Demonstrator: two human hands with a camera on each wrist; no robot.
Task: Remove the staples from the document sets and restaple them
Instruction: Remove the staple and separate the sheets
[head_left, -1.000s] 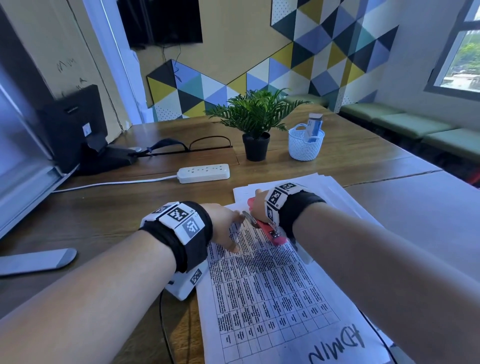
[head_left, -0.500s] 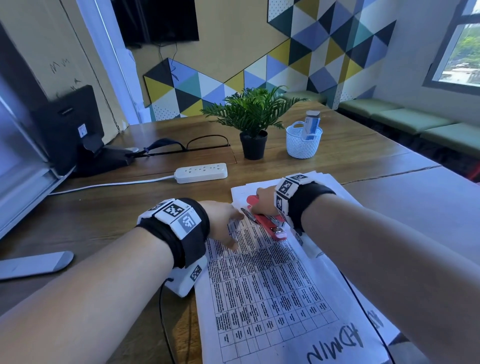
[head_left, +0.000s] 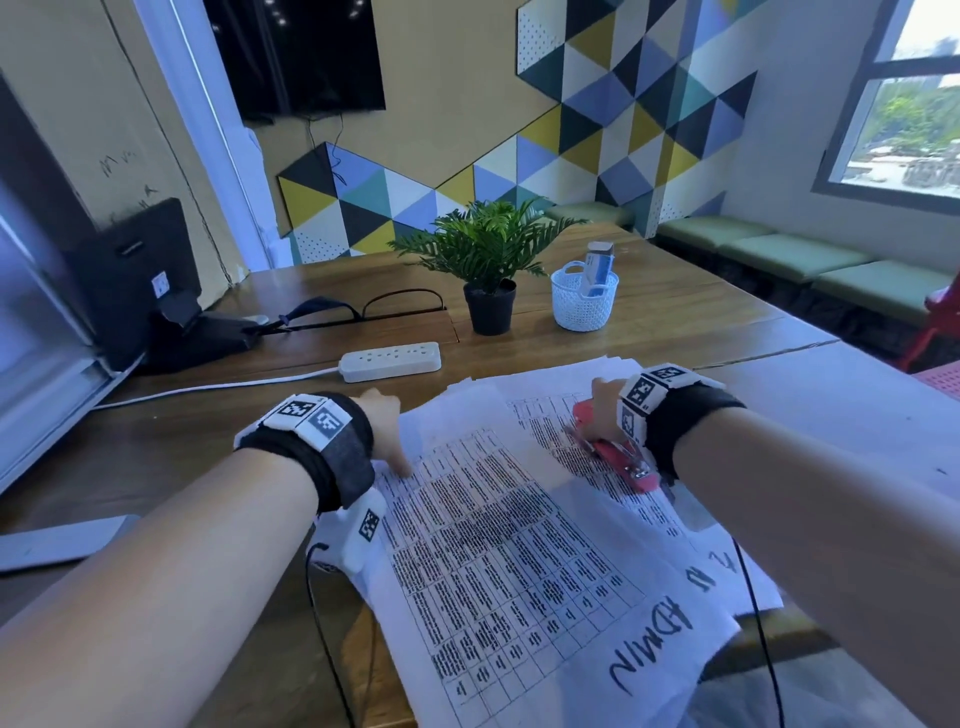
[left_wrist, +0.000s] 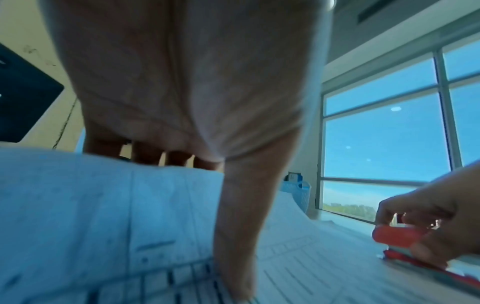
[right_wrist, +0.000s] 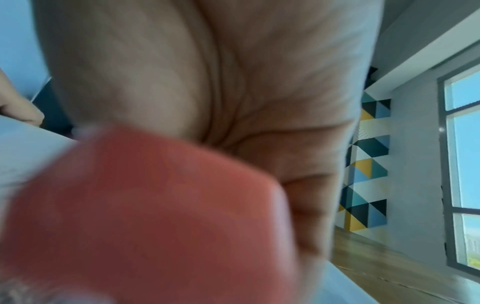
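Mid-task, stapler in hand over the papers

The papers (head_left: 519, 545) lie spread on the near table (head_left: 649, 312); my left hand (head_left: 382, 423) presses them flat, fingers straight, my right hand (head_left: 602, 410) grips the red stapler (head_left: 623, 460). I cannot tell which sets are finished.

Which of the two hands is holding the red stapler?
The right hand grips the red stapler. The left hand only presses on the printed sheet.
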